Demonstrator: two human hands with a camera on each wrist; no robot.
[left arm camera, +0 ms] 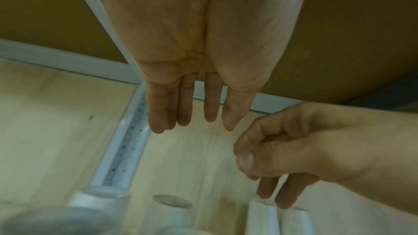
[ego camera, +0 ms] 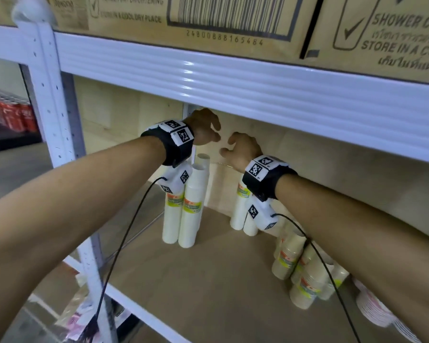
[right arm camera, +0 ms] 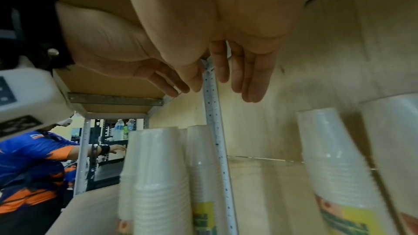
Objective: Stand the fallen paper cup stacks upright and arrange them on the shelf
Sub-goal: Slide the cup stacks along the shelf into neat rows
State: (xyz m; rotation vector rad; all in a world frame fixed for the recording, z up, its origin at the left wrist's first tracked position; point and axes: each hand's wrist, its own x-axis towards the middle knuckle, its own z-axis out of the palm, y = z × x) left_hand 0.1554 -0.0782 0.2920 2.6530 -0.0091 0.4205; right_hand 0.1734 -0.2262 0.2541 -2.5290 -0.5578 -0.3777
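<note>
Bare-skinned and empty, left hand (ego camera: 203, 129) hung above the shelf (ego camera: 208, 263) with fingers (left arm camera: 185, 112) straight and slightly spread, touching nothing. Just beside it hovered right hand (ego camera: 243, 151), fingers loosely extended, thumb tucked in, likewise holding nothing. Directly below stood white paper cup stacks (ego camera: 192, 206), smooth, ribbed tapering columns with orange-and-yellow labels, upright by the perforated white metal post (right arm camera: 214, 131). Further right stood another upright white pair (ego camera: 238, 214) against the pale wooden back panel. Near the right forearm leaned brownish cup stacks (ego camera: 300, 268), tilted together.
</note>
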